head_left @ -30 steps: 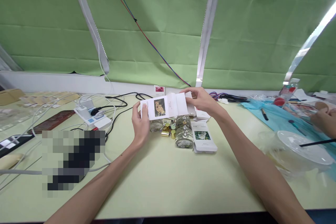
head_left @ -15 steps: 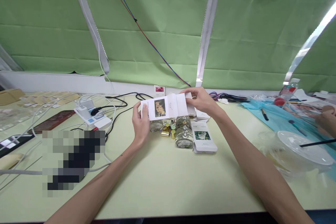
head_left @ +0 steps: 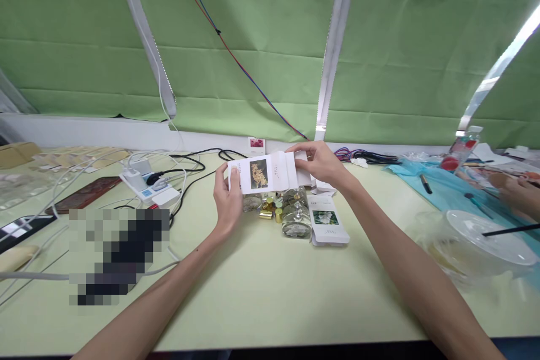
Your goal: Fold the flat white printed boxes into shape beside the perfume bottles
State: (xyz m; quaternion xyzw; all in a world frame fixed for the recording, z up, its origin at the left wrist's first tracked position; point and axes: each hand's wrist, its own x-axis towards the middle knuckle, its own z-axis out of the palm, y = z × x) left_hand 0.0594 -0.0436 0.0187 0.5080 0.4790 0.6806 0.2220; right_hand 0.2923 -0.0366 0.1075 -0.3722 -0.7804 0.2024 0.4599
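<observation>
A small white carton (head_left: 265,173) with a yellow flower picture is held above the table between both hands. My left hand (head_left: 226,202) grips its left end, fingers wrapped round it. My right hand (head_left: 318,162) pinches its right end at the open flap. Under the carton stand glass bottles (head_left: 296,215) and small gold caps (head_left: 270,209). Beside them lies another white carton (head_left: 328,224) with a white flower picture.
A power strip (head_left: 148,190) with cables sits at the left, near a dark red phone (head_left: 86,194). A clear plastic lidded bowl (head_left: 476,239) stands at the right on the table. Another person's hand (head_left: 517,194) works over a blue sheet (head_left: 447,191) at far right.
My right hand has slid a little left along the carton's right end, closing in on the flap. The carton is slightly more compact. The other person's hand moved lower.
</observation>
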